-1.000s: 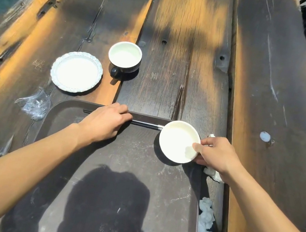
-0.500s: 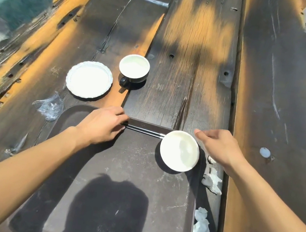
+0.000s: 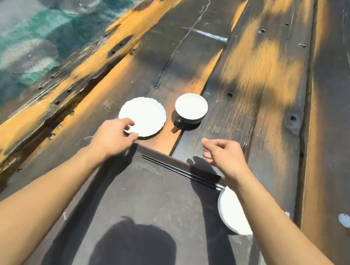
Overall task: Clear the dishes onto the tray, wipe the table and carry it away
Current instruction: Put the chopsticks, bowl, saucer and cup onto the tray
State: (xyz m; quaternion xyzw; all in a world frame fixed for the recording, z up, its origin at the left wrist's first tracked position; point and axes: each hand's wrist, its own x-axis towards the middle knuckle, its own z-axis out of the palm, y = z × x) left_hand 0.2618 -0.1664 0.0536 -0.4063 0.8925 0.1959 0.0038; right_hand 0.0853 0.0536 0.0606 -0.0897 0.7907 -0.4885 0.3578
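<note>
Both my bare forearms reach forward. My left hand (image 3: 113,138) pinches with thumb and fingers; my right hand (image 3: 225,156) hovers, fingers loosely curled.

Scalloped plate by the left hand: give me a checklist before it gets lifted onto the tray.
1. Left hand fingers on scalloped plate rim: ok.
2. Firm grip closed: cannot tell.
3. Plate empty: ok.
4. Bare space on tray: ok.
5. Chopsticks and bowl at the tray's far edge and right side, out of the way: ok.
6. Right hand free for the cup: ok, open.
</note>
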